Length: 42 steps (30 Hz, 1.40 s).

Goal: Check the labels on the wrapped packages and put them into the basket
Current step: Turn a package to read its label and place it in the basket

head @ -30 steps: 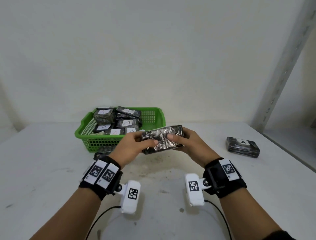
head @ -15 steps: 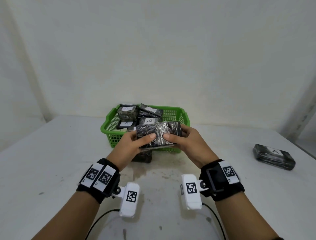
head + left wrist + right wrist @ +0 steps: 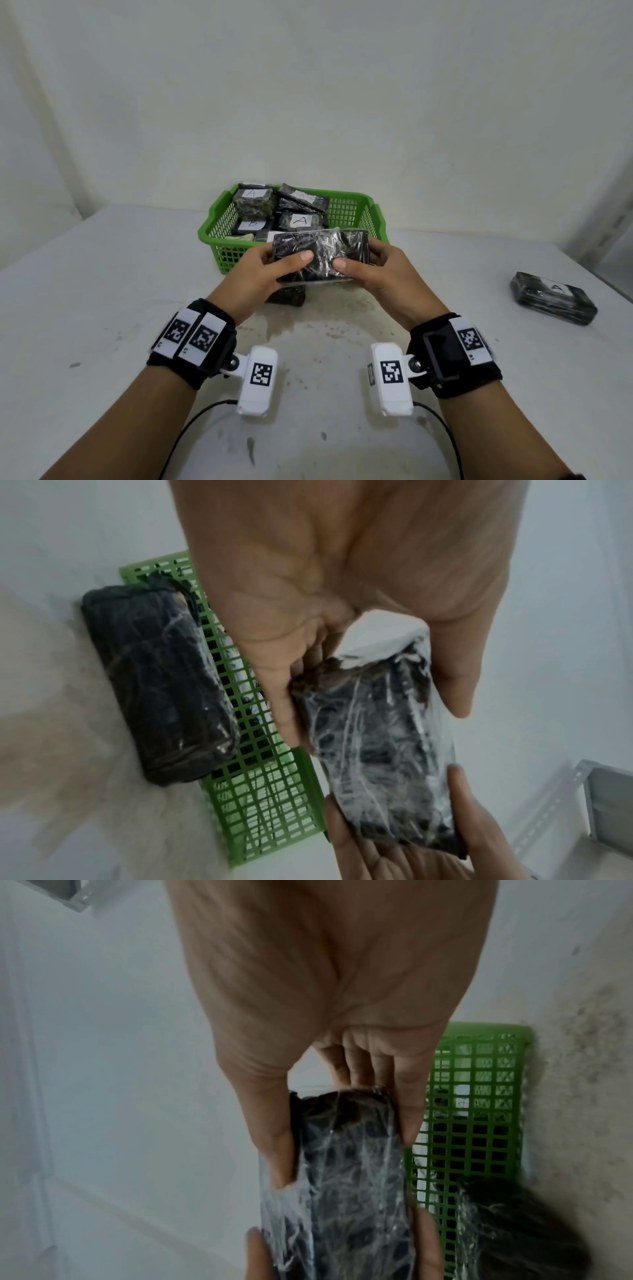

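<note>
A dark package wrapped in clear film [image 3: 322, 255] [image 3: 380, 753] [image 3: 346, 1175] is held in the air just in front of the green basket [image 3: 346, 209]. My left hand [image 3: 270, 270] grips its left end, my right hand [image 3: 370, 270] its right end, thumbs on the near face. No label shows on the face turned to me. The basket holds several wrapped packages with white labels; one reads A [image 3: 300, 221], another B [image 3: 252, 224].
Another wrapped package [image 3: 289, 294] [image 3: 154, 685] lies on the white table against the basket's front wall, partly behind my left hand. A package labelled A [image 3: 553, 298] lies at the far right of the table. A metal upright [image 3: 548, 813] stands at the right.
The package has tilted so its broad face turns toward me, and both hands carried it a little up and toward the basket. My head turned left, shifting the basket toward the centre.
</note>
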Available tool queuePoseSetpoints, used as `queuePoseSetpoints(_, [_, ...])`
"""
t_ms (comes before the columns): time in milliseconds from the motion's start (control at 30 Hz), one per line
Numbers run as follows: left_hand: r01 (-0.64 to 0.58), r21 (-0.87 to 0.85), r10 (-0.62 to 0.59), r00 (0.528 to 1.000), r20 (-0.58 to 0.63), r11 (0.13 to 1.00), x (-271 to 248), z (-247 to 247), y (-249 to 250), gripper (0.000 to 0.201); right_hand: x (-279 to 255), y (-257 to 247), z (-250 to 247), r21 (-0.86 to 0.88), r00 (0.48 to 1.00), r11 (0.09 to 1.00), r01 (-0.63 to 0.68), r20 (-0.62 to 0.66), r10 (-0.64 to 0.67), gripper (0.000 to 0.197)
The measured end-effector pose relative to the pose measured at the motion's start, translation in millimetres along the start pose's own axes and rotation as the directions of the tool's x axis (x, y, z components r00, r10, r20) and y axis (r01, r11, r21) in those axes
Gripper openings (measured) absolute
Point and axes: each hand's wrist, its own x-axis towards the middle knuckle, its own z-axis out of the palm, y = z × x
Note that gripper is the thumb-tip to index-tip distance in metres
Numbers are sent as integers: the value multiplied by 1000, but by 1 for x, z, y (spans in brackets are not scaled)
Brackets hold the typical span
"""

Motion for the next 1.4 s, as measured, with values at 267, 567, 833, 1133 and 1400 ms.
queuePoseSetpoints(267, [-7, 94, 0, 997, 72, 996, -3, 2, -2, 53, -3, 4, -2, -4, 999, 1000, 3, -38, -3, 76])
queuePoseSetpoints(567, [-129, 189, 123, 991, 44, 973, -7, -16, -3, 73, -11, -2, 1, 35, 995, 995, -98, 32, 97, 71])
queuePoseSetpoints(833, [-112, 178, 99, 991, 85, 978, -11, -11, -7, 82, -13, 0, 4, 152, 985, 973, -171, 43, 167, 48])
queuePoseSetpoints(1133, [-58, 102, 58, 998, 1, 993, -9, -4, -13, 62, -14, 3, 10, 105, 995, 990, -95, 27, 93, 57])
queuePoseSetpoints(1400, [-25, 0, 25, 999, -37, 1000, -10, -9, -13, 65, -13, 7, 6, 35, 993, 994, -100, 73, 97, 68])
